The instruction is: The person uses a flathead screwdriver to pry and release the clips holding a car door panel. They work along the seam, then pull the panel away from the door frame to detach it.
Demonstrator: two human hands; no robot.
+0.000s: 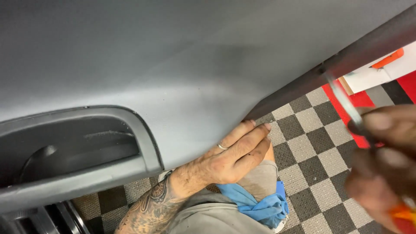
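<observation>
A: Where's your left hand (236,151)?
B: Flat, fingers (253,134) spread, pressing the grey door panel (182,73) at its bottom edge. Nothing in it. Ring on one finger.
A: & your right hand (383,173)?
B: Close to the cam, blurry. It's closed round a thin tool (346,104) w/ an orange handle; the tip points up to the dark trim strip (346,56).
A: Below your left hand?
B: Blue cloth (262,203), checkered floor (312,138).

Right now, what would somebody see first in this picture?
A big grey door panel fills the top, with a dark pocket at lower left. The left hand presses flat against its lower edge. At right, the blurry right hand holds a thin metal tool over the checkered floor.
</observation>
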